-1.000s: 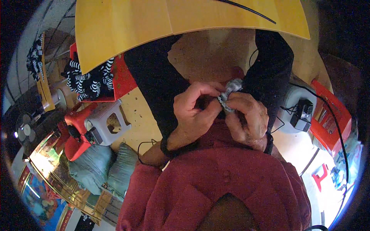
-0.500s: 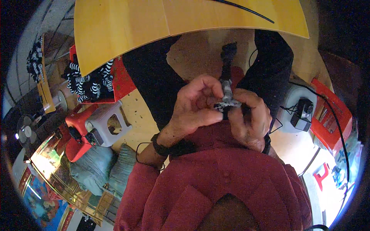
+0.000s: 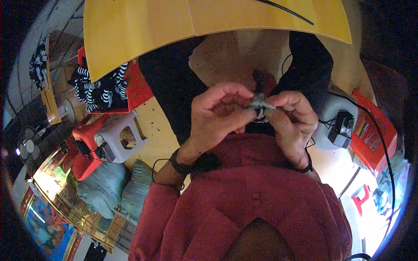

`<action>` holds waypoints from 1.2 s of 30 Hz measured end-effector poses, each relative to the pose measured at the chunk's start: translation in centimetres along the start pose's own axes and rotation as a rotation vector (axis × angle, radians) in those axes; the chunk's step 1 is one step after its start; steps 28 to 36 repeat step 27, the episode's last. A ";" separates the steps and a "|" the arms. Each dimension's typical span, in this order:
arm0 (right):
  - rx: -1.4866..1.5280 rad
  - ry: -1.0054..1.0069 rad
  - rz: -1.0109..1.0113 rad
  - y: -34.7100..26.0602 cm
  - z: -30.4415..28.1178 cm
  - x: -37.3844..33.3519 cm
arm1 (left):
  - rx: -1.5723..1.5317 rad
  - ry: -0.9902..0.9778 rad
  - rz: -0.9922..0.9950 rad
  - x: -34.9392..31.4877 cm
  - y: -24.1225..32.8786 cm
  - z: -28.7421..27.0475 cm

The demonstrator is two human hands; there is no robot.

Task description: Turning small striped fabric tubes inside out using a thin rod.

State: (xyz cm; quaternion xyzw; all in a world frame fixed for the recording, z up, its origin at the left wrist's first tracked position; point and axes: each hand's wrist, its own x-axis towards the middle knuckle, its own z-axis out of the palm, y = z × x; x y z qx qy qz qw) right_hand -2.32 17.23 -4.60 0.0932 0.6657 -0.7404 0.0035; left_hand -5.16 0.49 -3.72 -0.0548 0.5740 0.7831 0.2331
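Observation:
Between my two hands, above my lap, is a small soft fabric piece [image 3: 261, 103], pale grey on top with black and white stripes below. My left hand [image 3: 217, 111] pinches its left side between thumb and fingers. The thumb and forefinger of my right hand [image 3: 297, 119] grip the right side. A dark, blurred part [image 3: 258, 80] shows just beyond the fingertips; whether it belongs to the same piece I cannot tell. The fingers hide some of the fabric.
A yellow wooden tabletop [image 3: 143, 32] with a black rod [image 3: 289, 12] lies ahead. At left, a red bin [image 3: 141, 87] holds several striped black-and-white pieces [image 3: 106, 95], near a grey-white stool [image 3: 124, 139]. At right, a black box [image 3: 342, 130] rests on a white stool [image 3: 324, 137].
My right hand has turned and shifted up and right. The fabric is now spread between both hands' fingertips. The dark part beyond shows less than before.

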 end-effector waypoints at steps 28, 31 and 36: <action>-0.047 -0.038 0.098 -0.1 0.2 0.8 | -0.588 -0.042 -0.261 1.0 -0.2 -0.4; -0.047 -0.038 0.098 -0.1 0.2 0.8 | -0.588 -0.042 -0.261 1.0 -0.2 -0.4; -0.047 -0.038 0.098 -0.1 0.2 0.8 | -0.588 -0.042 -0.261 1.0 -0.2 -0.4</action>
